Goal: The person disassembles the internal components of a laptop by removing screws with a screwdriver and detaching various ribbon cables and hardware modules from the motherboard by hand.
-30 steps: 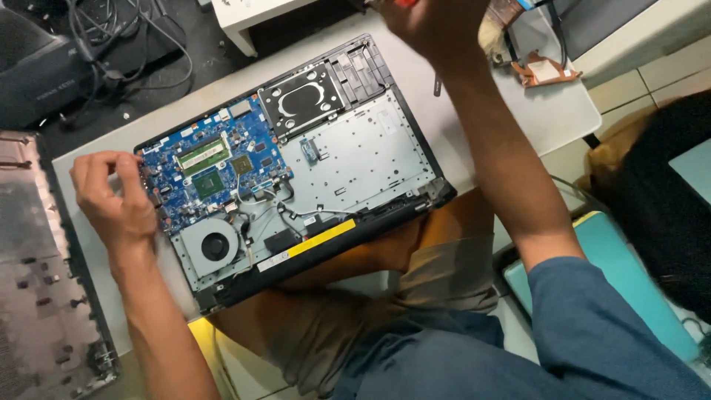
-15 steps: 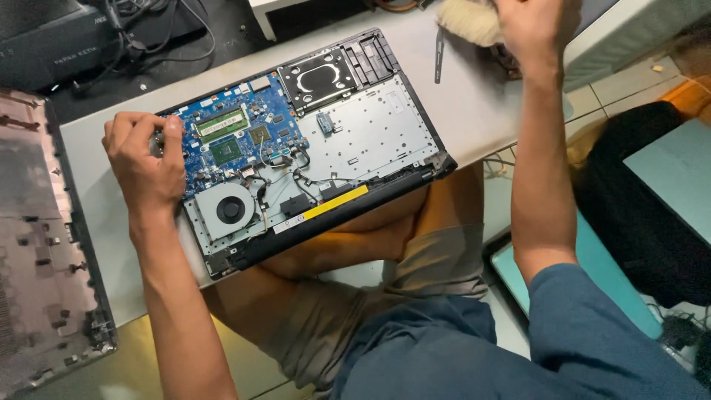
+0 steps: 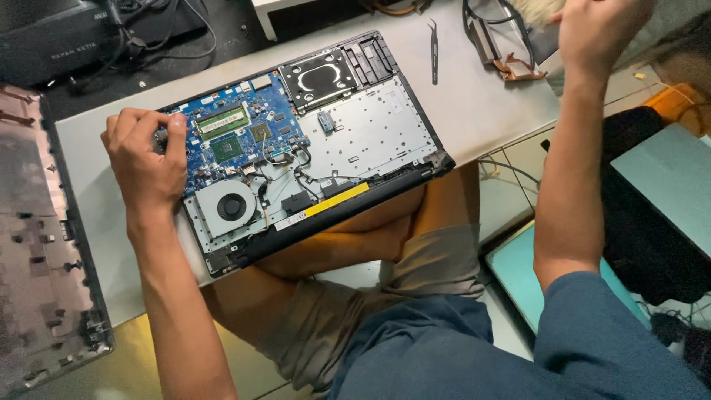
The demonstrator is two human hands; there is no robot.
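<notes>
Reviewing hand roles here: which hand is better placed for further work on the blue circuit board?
Left. The left hand already rests on the blue circuit board of the opened laptop, fingers curled at its edge. The right hand is raised off past the table's far corner.

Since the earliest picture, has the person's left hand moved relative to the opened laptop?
Yes. The left hand has come inward from the laptop's left edge onto the blue circuit board.

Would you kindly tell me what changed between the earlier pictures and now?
The right hand stayed raised beyond the table's far edge, shifting rightward, near a pale fuzzy thing. The left hand kept resting on the opened laptop at its left end. The tweezers lay unmoved.
</notes>
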